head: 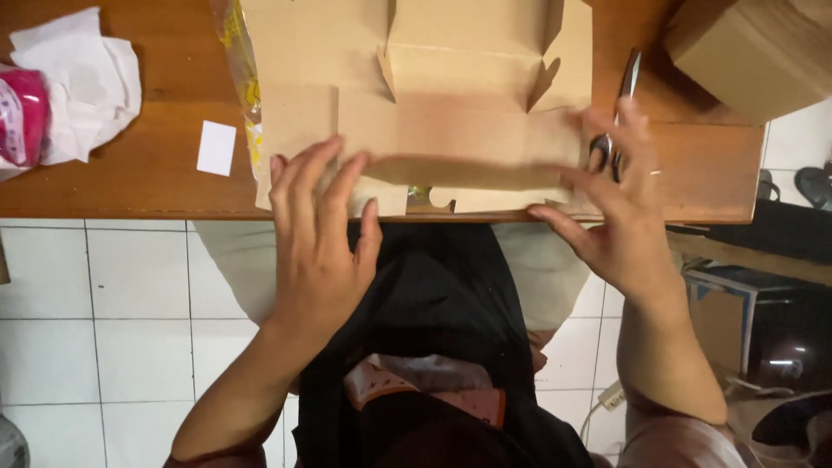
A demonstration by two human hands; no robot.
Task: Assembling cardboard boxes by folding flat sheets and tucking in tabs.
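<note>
Pressing down with both hands, I hold a flat box blank [451, 113] against the table [156, 186]. My left hand [321, 243] lies palm down over the blank's near left corner, fingers [305, 169] spread wide and straight, thumb pointing up along the table's near edge; it grips nothing, only flattens the card. My right hand [620, 212] rests on the blank's near right corner, fingers fanned and loosely open, the fingertips touching the card's right edge; it closes on nothing either. Scissors [617, 113] lie just beyond those fingers, handles partly hidden behind them, blades pointing away from me; whether my fingers touch them I cannot tell.

The blank lies unfolded in the middle of the table, its near flaps reaching the table's edge, its far flaps cut with notches. A strip of clear plastic wrap [238, 61] with yellow print sticks out from under its left side. A small white card [216, 147] sits just left of that. Crumpled white paper [82, 78] and a pink thing [19, 117] lie at the far left. A closed cardboard box [754, 52] stands at the far right corner.
</note>
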